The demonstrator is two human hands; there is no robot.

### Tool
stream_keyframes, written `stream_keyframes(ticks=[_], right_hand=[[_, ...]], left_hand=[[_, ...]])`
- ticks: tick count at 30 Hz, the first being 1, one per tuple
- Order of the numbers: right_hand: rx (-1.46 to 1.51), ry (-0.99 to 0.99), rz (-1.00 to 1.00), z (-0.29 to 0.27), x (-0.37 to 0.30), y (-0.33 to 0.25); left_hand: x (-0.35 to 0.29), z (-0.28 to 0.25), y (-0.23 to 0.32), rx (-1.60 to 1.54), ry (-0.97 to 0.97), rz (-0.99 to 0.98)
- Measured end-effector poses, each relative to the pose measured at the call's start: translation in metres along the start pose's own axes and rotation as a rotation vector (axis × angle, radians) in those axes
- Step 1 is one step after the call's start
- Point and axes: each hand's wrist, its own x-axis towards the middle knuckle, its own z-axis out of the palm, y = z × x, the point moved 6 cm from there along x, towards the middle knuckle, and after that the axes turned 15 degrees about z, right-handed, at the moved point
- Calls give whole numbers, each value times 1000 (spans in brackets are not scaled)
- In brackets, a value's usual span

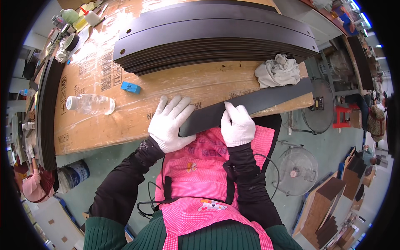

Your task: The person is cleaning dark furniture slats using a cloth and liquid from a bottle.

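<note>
A long dark grey board lies along the near edge of the cardboard-covered table, its left end reaching over the edge toward me. My left hand, in a white glove, rests at that left end with its fingers spread on the cardboard and its thumb by the board's tip. On the middle of the board is my gloved right hand, its fingers curled and the index fingertip near the far edge. Whatever those fingers may hold is hidden. Beyond the board's right part sits a crumpled white cloth.
A tall stack of dark boards fills the table's far side. On the left are a clear bottle, a small blue block and more stacked boards. Glue bottles stand far left. Floor fans are at right.
</note>
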Motion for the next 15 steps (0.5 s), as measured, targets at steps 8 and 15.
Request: stream_keyframes(ticks=[8,15], right_hand=[[4,5,-8,2,-2,-1],[8,5,45,-7,7,4]], left_hand=[[1,-1,0,-12,7,13],[-1,-1,-1,-10,3,8]])
